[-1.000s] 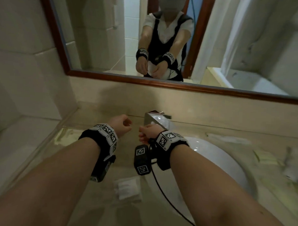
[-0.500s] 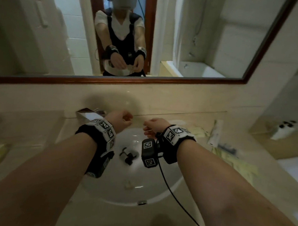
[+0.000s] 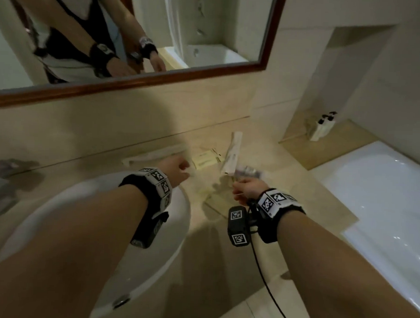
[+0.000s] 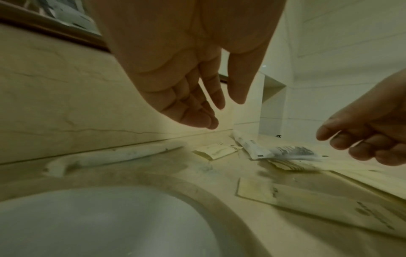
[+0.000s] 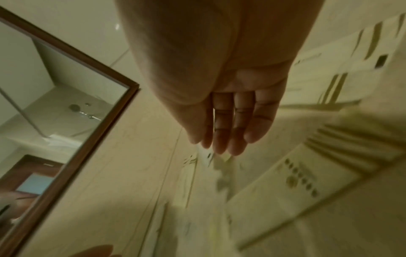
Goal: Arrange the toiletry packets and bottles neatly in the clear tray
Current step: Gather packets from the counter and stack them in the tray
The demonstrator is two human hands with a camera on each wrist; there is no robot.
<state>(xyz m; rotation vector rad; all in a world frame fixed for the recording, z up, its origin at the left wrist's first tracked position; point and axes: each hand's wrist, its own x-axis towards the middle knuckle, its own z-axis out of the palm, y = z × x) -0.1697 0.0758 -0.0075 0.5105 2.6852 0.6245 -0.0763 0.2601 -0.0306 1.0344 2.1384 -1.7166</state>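
Packets [image 3: 233, 157] lay scattered on the counter [image 3: 286, 185] beside the sink [image 3: 178, 217]. Both hands hung above them, holding nothing: left hand [image 4: 186, 73] relaxed, right hand [image 5: 228, 111] straight-fingered. No tray showed. Picking one packet up probably came next.

The head view looks forward and down from above both forearms onto the desk [image 3: 287, 175], taking in the sink [image 3: 175, 229] at left, the mirror [image 3: 145, 82] behind and the bathtub [image 3: 381, 200] at right. The left wrist view sits low and close over the sink rim, facing along the left hand [image 4: 189, 73] toward the scattered packets [image 4: 283, 153] — the same packets lie mid-frame in the head view. The right wrist view looks along the right hand [image 5: 222, 83] at the packets from very near, blurred, with the mirror's corner at its left.
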